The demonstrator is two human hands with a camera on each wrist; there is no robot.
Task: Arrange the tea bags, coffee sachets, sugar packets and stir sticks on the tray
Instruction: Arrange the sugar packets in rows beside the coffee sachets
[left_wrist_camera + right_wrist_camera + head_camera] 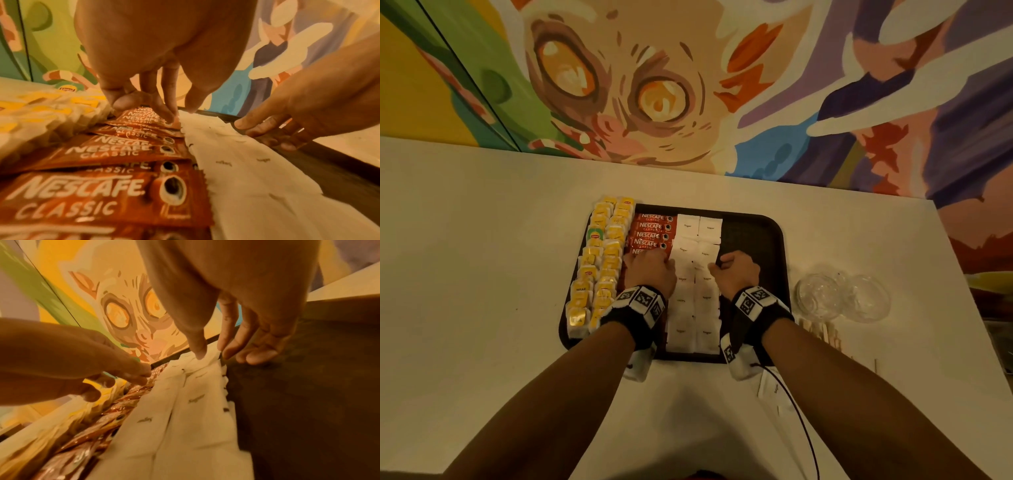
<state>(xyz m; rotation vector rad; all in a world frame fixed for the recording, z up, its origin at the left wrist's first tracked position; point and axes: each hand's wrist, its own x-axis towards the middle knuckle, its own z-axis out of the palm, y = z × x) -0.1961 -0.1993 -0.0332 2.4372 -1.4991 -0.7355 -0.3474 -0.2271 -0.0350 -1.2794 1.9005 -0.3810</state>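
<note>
A dark tray holds two columns of yellow tea bags at its left, then a column of red coffee sachets, then two columns of white sugar packets. My left hand is over the seam between coffee and sugar. Its fingertips rest on a coffee sachet and its thumb touches the sugar's left edge. My right hand pinches the right edge of a sugar packet between thumb and index. Its other fingers rest on the bare tray.
Wooden stir sticks lie on the white table right of the tray, beside two clear glass bowls. A loose sugar packet lies under my right forearm. The tray's right third is bare. A painted wall rises behind the table.
</note>
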